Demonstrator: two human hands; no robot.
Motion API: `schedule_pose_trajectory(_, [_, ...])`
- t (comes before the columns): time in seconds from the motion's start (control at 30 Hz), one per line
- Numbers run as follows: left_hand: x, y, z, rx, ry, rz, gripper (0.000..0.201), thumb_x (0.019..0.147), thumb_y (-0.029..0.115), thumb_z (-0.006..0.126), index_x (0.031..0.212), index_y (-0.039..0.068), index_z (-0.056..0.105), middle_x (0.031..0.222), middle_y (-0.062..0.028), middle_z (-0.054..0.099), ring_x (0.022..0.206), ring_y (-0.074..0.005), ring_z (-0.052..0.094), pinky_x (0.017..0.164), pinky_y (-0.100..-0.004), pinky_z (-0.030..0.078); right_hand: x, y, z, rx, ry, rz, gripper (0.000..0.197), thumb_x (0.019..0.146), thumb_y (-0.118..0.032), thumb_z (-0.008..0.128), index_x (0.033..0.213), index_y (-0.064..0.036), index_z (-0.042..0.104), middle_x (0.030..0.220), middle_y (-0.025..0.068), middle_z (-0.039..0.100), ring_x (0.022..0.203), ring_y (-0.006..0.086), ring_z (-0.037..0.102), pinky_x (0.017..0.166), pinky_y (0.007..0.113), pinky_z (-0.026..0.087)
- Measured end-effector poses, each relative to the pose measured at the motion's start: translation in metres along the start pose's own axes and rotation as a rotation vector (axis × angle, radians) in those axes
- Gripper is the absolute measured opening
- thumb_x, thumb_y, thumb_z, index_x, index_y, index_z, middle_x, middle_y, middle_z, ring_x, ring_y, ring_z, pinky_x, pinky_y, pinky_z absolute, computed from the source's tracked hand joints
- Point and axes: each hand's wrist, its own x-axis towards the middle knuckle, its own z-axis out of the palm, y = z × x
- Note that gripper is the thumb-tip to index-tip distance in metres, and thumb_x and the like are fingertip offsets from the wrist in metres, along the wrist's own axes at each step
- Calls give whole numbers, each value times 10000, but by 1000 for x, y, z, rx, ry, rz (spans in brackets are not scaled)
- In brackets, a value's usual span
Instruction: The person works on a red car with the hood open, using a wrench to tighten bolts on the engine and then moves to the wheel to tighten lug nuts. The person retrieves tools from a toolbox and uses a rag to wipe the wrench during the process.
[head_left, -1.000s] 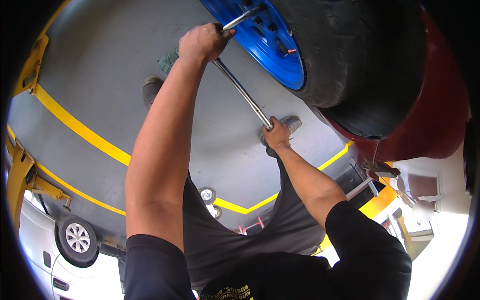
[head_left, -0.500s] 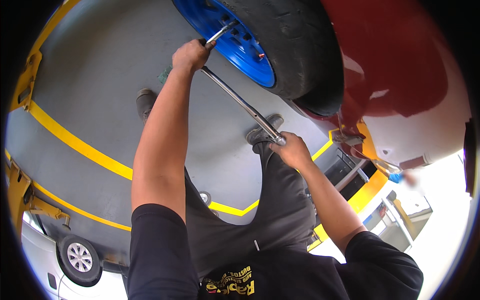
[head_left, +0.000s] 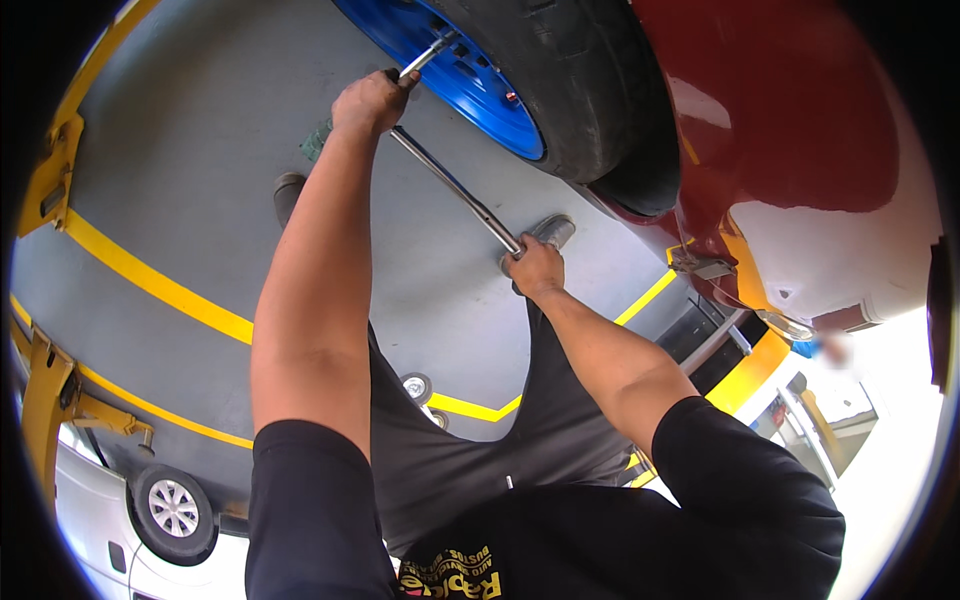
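A long-handled socket wrench (head_left: 458, 193) reaches from the wheel side back toward my legs. My left hand (head_left: 370, 103) is closed round its head, where a shiny extension (head_left: 424, 60) runs up to the lug area of the blue wheel rim (head_left: 500, 128). The socket end meets the rim near the hub, among several dark lug holes or nuts. The fingers of my right hand (head_left: 537, 267) are wrapped round the far end of the handle, above my shoe. A black tire (head_left: 585, 95) surrounds the rim.
The red car body (head_left: 790, 110) fills the upper right. Yellow lift parts (head_left: 62, 165) stand at the left, and a light car with a silver wheel (head_left: 173, 508) is at the lower left. A small caster wheel (head_left: 416, 387) shows between my legs. Another person is blurred at the right.
My right hand and the wrench's handle end have moved away from me and leftward, and look lower. My left hand stays at the wrench head, shifting slightly left with the view.
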Motion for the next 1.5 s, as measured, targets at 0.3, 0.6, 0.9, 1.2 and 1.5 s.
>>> schedule_pose_trajectory(0.3, [3,-4,-9,-97,-106,20,637,977,709,502,1189,158,740,1031,-165,755,1064,-317,719,935,-445,540,-10,-1,-6,-24,6,-66,361,874,-359,691,1101,-78,684,995,187,748,975,407,704,880,511,557])
schedule_pose_trajectory(0.6, [51,22,-10,-48,-67,321,671,913,715,598,1172,114,751,1109,-187,750,1103,-336,704,934,-465,536,-6,-6,-7,-31,13,-49,398,854,-360,714,1123,-67,694,1016,224,740,986,427,695,893,501,554])
schedule_pose_trajectory(0.9, [62,24,15,-333,68,265,606,1013,653,464,1345,191,671,1148,-168,746,1086,-368,704,963,-450,522,-104,-38,-88,40,-95,-9,366,889,-323,707,1108,-34,660,964,261,718,983,468,671,883,536,525])
schedule_pose_trajectory(1.2, [53,11,18,-557,-18,337,510,1045,490,574,1370,106,654,956,-67,664,897,-196,594,868,-360,477,-120,-59,-103,7,-103,-66,296,902,-274,695,1040,-23,619,880,264,704,900,485,673,813,562,526])
schedule_pose_trajectory(1.5, [32,21,59,-436,4,217,520,1007,537,583,1311,129,692,1014,-157,740,976,-315,705,899,-430,518,-118,-37,-112,-49,-95,-78,307,894,-301,722,999,-31,620,807,248,680,837,480,665,765,549,516])
